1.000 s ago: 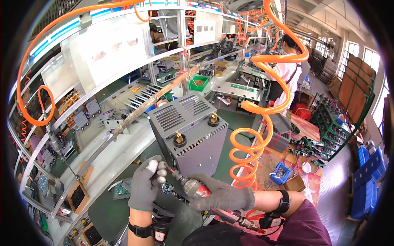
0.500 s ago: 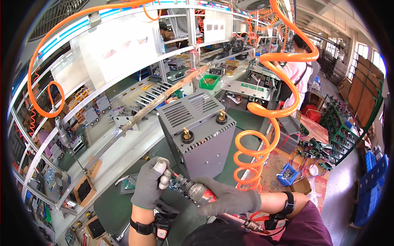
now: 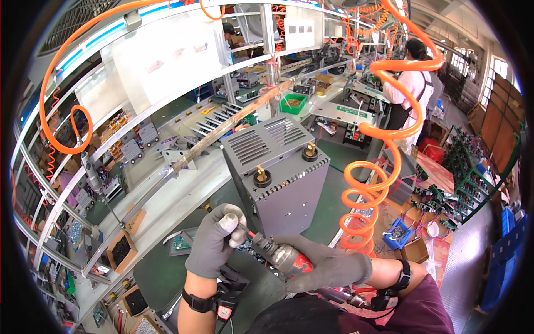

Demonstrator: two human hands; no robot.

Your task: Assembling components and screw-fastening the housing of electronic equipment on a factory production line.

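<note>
A grey metal box [image 3: 278,172] with vent slots and two brass terminals on black bases stands upright on the green bench mat [image 3: 161,267]. Just in front of it my right hand [image 3: 328,267], in a grey glove, grips a pneumatic screwdriver [image 3: 281,255] with a red and silver body. My gloved left hand [image 3: 214,245] pinches the tool's bit at its tip. Both hands hover close to the box's lower front face. An orange coiled air hose [image 3: 370,189] hangs to the right of the box.
A white rail and shelf [image 3: 167,189] runs along the left with small trays of parts. A green bin [image 3: 292,104] sits behind the box. A person in a pink top [image 3: 409,89] stands at the far right bench. Circuit boards [image 3: 461,200] lie at right.
The view has shifted, so the box now sits a little more to the right and higher. My hands stay on the screwdriver and its bit, held in the same way.
</note>
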